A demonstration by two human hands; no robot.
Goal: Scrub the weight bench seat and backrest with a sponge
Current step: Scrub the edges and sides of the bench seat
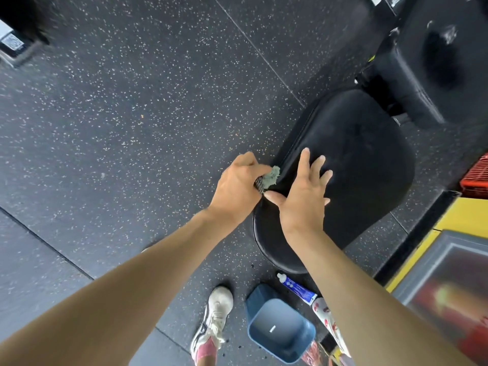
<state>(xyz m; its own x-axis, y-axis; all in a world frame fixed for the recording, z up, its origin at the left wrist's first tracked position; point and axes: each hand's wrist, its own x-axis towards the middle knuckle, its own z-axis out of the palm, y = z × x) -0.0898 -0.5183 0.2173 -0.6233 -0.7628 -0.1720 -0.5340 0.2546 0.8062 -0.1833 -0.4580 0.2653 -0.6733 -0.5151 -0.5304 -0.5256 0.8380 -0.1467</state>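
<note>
The left hand [237,188] is gripping the grey sponge [268,178] against the side edge of the black seat [356,159]. The right hand [303,199] is resting flat on the seat, fingers spread.

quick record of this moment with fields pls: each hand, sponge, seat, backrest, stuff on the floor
left hand: grips the sponge at the seat's left edge
right hand: flat, fingers spread, resting on the seat top
sponge: grey-green, pressed against the seat's side
seat: black pad, both hands at its near-left part
backrest: black, upper right, no hand on it
floor items: blue bucket and tube near the seat's near end
</note>
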